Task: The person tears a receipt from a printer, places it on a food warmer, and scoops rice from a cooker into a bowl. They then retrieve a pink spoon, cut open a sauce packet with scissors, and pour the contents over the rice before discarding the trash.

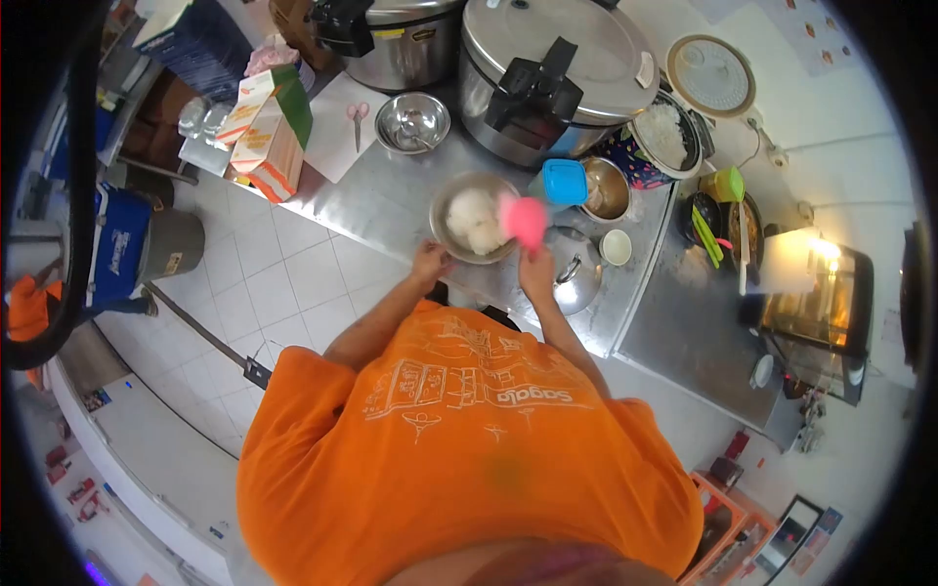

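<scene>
A steel bowl [446, 202] holding a white lump of food [474, 221] was seen at the near edge of the steel counter [391, 195], directly in front of the person in the orange shirt. The left hand [430, 262] was closed on the bowl's near rim, fingers curled over the edge. The right hand [535, 269] was wrapped around the lower end of a pink paddle [525, 221], whose flat blade was held upright over the right side of the bowl, just beside the white food; whether it touched the food could not be told.

Just to the right of the bowl, a blue-lidded container [564, 182] was set, with a round metal pot [608, 189] beside it. A metal pot lid [576, 278] lay near the right hand, and a small white cup [616, 247] stood just beyond it.

Farther back, a small steel bowl [412, 120] was placed near pink-handled scissors [358, 112] lying on a white sheet. Two large pressure cookers [557, 68] [391, 39] were ranged along the back of the counter. To their right, an open rice cooker [664, 127] with white rice inside was seen. Orange-and-white cartons [269, 132] stood at the counter's left end, and a lit oven [811, 293] was seen well apart on the right.
</scene>
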### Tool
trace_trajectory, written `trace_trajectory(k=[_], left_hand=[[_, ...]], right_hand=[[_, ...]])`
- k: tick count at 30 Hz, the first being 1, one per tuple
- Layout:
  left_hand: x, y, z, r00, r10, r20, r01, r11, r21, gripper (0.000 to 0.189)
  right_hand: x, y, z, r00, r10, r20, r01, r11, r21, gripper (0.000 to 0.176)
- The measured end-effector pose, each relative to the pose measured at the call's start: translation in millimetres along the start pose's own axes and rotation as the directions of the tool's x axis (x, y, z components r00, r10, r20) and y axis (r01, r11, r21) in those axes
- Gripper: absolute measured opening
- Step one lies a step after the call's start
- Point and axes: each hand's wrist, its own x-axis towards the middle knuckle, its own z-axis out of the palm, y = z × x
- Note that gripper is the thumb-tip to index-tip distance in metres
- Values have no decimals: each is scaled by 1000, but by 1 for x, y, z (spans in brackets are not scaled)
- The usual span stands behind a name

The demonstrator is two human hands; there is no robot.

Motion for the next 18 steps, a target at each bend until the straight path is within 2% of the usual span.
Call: trace_trajectory(k=[1,3,4,6,7,8,9,10,11,12,13,14,15,18], left_hand=[[3,-4,-5,1000,-4,15,3,1000,14,25],[14,-6,-12,1000,15,-6,-15,998,69,28],[18,-1,-17,1000,16,5,-16,998,56,30],[22,-4,-33,998,36,45,-38,998,55,34],[26,-4,-39,995,64,71,-69,996,63,35],[16,6,-36,995,49,84,-54,997,61,36],[2,17,-34,995,34,90,-40,997,59,36],[-4,21,-32,999,49,14,-50,995,81,37],[-8,22,-35,995,68,-70,-61,993,100,37],[-7,22,-41,994,75,-75,-68,993,97,38],[-6,23,-47,993,86,-83,-79,993,89,39],[-7,25,-51,989,87,-121,-78,994,74,41],[-7,28,-54,983,89,-159,-81,995,54,43],[-10,33,-67,963,119,-243,-104,992,72,50]], right_hand=[[-8,10,16,1000,8,-19,-8,1000,0,21],[-10,38,43,979,-201,-20,197,975,-105,20],[-7,31,40,977,-208,-54,201,973,-114,20],[-8,11,19,975,-101,-198,120,989,89,19],[0,4,1,961,-98,-259,123,989,84,19],[9,-1,-23,932,-27,-360,145,942,303,19],[16,-2,-47,899,51,-435,196,841,504,19],[43,1,-80,801,-21,-598,269,906,328,20],[76,-7,-120,743,3,-669,312,883,350,20],[109,-16,-160,678,27,-734,358,860,363,21],[142,-52,-200,597,60,-800,483,769,418,24],[175,-56,-243,622,38,-782,428,819,381,27],[214,-48,-279,626,105,-773,387,819,425,29],[331,-28,-357,609,146,-780,468,728,502,32]])
